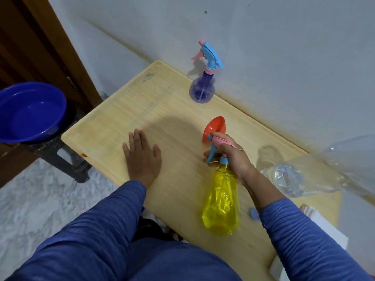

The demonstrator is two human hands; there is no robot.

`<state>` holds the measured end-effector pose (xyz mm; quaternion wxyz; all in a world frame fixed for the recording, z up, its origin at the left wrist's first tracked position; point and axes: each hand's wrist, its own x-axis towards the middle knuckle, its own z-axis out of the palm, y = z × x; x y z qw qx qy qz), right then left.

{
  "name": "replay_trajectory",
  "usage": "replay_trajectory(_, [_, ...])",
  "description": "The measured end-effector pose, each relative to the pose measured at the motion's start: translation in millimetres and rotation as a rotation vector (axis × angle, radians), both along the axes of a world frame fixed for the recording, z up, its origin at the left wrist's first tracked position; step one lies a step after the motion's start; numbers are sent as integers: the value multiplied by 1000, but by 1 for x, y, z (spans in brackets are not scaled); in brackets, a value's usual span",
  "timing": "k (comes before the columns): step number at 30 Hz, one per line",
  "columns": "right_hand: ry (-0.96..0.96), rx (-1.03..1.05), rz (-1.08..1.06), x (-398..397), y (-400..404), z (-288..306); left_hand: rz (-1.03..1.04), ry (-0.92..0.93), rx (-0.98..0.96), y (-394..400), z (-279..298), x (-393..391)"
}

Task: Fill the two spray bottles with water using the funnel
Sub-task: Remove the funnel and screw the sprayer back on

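Observation:
A yellow spray bottle (221, 201) with a pink and blue trigger head stands near the table's front. My right hand (231, 157) grips that head at the neck. Just behind the hand an orange funnel (215, 127) lies on its side on the wooden table (162, 118). A purple spray bottle (203, 88) with a blue and pink head stands upright at the table's far edge by the wall. My left hand (142, 155) rests flat on the table, fingers straight, holding nothing.
A large clear plastic water bottle (316, 175) lies at the right of the table, its small blue cap (254, 213) beside my right forearm. A blue basin (30, 112) holding water sits on a dark stool (60, 157) to the left. The wall runs along the table's far side.

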<state>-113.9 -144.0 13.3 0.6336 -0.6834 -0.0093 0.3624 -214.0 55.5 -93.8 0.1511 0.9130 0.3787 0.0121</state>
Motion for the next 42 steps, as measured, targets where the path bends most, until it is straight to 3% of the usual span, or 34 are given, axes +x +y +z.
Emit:
replay_trajectory(5, [-86,58,15,0,-3,6,-2,-8,-8,0,0,0])
replay_trajectory(12, [-452,167,47,-3,4,38,-18,-19,-66,1,1,-3])
replay_trajectory(17, [-583,72,89,-9,15,45,-51,17,-126,3,8,0])
replay_trajectory(20, [-678,-1,75,-19,17,44,-211,-44,-155,3,12,0])
replay_trajectory(23, [-774,-131,41,-30,22,43,-541,-257,-291,-2,18,-1])
replay_trajectory(27, [-785,-211,-103,-52,27,40,-862,-388,-544,-11,26,4])
replay_trajectory(30, [-742,-190,-281,-71,26,16,-996,-392,-595,-14,32,13])
replay_trajectory(34, [-767,-370,-527,-99,30,-24,-1070,-395,-652,-11,35,22])
replay_trajectory(42, [-731,-402,-759,-116,51,-32,-1093,-399,-714,-15,36,26])
